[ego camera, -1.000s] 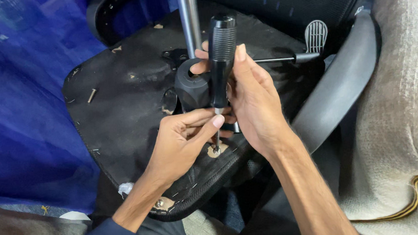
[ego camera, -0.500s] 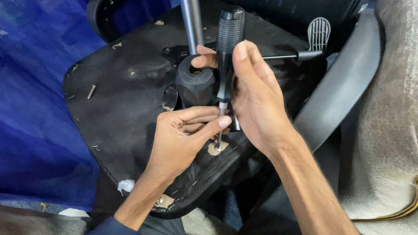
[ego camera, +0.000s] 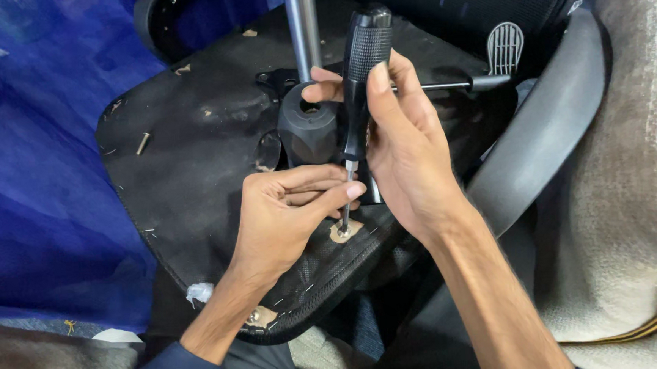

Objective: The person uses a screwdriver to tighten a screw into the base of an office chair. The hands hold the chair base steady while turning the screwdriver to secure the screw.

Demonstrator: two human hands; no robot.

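An upturned office chair seat (ego camera: 197, 147) lies in front of me, its black underside facing up. My right hand (ego camera: 406, 149) grips the black textured handle of a screwdriver (ego camera: 363, 68), held almost upright. The tip stands on a screw in a bare wooden patch (ego camera: 346, 231) near the seat's front edge. My left hand (ego camera: 288, 210) pinches the metal shaft just above the tip, steadying it. A black plastic mechanism housing (ego camera: 306, 129) sits right behind both hands.
A chrome gas-lift column (ego camera: 302, 23) rises from the housing. A lever with a grey paddle (ego camera: 504, 48) sticks out to the right. A grey armrest (ego camera: 545, 126) curves along the right side. Blue sheeting (ego camera: 30, 149) is on the left, beige cloth (ego camera: 633, 189) on the right.
The screwdriver handle has shifted slightly up and to the right, and my right hand's fingers have moved round it. The left hand stays on the shaft.
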